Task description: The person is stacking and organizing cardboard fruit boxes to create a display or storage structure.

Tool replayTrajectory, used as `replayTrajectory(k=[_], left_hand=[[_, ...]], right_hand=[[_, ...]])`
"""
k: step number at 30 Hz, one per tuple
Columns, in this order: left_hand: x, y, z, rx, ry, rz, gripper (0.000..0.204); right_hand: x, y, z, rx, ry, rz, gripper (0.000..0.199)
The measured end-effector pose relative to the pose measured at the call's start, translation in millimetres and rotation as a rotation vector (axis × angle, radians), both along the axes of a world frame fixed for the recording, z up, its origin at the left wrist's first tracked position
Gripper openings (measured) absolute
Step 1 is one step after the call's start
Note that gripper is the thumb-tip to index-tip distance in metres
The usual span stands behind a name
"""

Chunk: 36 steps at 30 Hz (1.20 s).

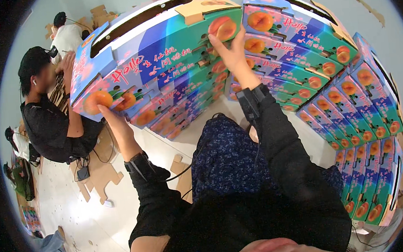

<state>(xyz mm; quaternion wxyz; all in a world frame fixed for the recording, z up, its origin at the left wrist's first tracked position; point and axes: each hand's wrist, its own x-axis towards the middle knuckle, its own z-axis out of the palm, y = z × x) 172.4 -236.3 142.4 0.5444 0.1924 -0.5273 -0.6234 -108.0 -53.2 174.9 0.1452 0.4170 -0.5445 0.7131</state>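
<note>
A printed cardboard fruit box (pixel 160 59), blue, pink and green with peach pictures, tops a tall stack right before me. Its top has a long dark opening. My left hand (pixel 112 120) grips the box's lower left front corner, thumb on the front face; its other fingers are mostly hidden. My right hand (pixel 234 59) holds the right front edge, thumb on the printed peach and fingers round the side. More boxes of the same print (pixel 175 109) lie stacked beneath it. The box sits slightly turned over those below.
Right of me stand further stacks of matching boxes (pixel 275 52), (pixel 348 103) and more boxes (pixel 370 175). At the left, a person in black (pixel 56 121) crouches near flat cardboard pieces (pixel 98 169). Other people are farther back. A cable (pixel 179 176) hangs by my left wrist.
</note>
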Motion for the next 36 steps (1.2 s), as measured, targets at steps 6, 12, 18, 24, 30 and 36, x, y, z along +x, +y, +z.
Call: replayTrajectory(k=[6, 12, 18, 24, 30, 36], left_hand=[[2.2, 0.2, 1.5, -0.009, 0.046, 0.174, 0.081], [-3.6, 9.6, 2.8, -0.058, 0.094, 0.278, 0.077], [5.7, 0.3, 10.4, -0.037, -0.142, 0.297, 0.068], [1.1, -4.5, 19.8, -0.324, -0.123, 0.421, 0.062], [-4.5, 14.4, 19.9, -0.276, -0.112, 0.376, 0.059], [7.7, -3.6, -7.5, 0.076, 0.162, 0.157, 0.084]], right_hand=[[8.1, -5.4, 0.2, 0.100, 0.149, -0.436, 0.077], [8.7, -12.6, -7.1, 0.093, 0.141, -0.493, 0.073], [11.9, -16.0, -13.9, 0.058, 0.086, -0.494, 0.070], [16.5, -16.5, -23.1, -0.002, 0.079, -0.464, 0.074], [18.1, -8.5, -25.7, 0.063, 0.137, -0.440, 0.079], [27.2, 21.4, -42.2, 0.186, 0.243, -0.439, 0.075]])
